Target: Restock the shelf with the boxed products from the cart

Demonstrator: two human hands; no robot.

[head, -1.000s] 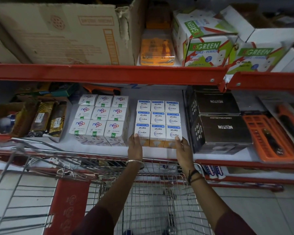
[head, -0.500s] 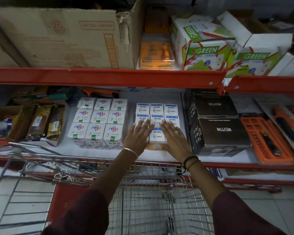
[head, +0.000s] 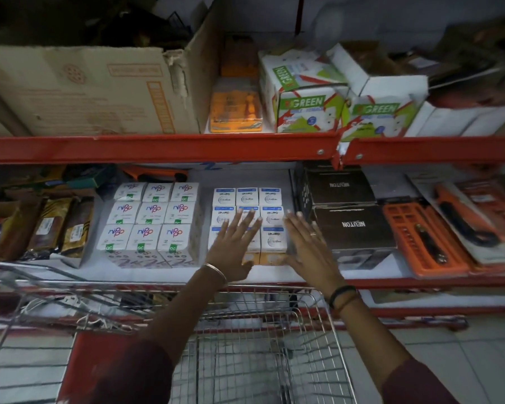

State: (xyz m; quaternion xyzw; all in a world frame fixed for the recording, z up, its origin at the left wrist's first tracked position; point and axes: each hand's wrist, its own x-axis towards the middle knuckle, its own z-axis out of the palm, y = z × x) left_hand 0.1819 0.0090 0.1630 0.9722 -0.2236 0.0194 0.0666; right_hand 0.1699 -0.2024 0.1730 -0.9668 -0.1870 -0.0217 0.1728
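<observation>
A block of small white boxes with blue tops (head: 247,196) stands on the middle shelf (head: 274,275), three wide and three deep. My left hand (head: 233,246) lies flat on the block's front left part, fingers spread. My right hand (head: 309,243) is flat and open at the block's right side, between it and the black boxes; whether it touches is unclear. Neither hand holds anything. The wire cart (head: 260,345) is below my arms, and no box shows in the visible part of its basket.
A second block of white boxes (head: 152,217) stands left of the blue-topped one. Black boxes (head: 350,223) sit close on the right, then orange tool packs (head: 426,237). Brown packets (head: 50,225) lie far left. The upper shelf holds a cardboard carton (head: 79,88) and green-and-white boxes (head: 303,94).
My hands moved from the block's front edge up onto its top, fingers spreading. Since then the right hand has slid to the block's right side. The camera tilted up slightly.
</observation>
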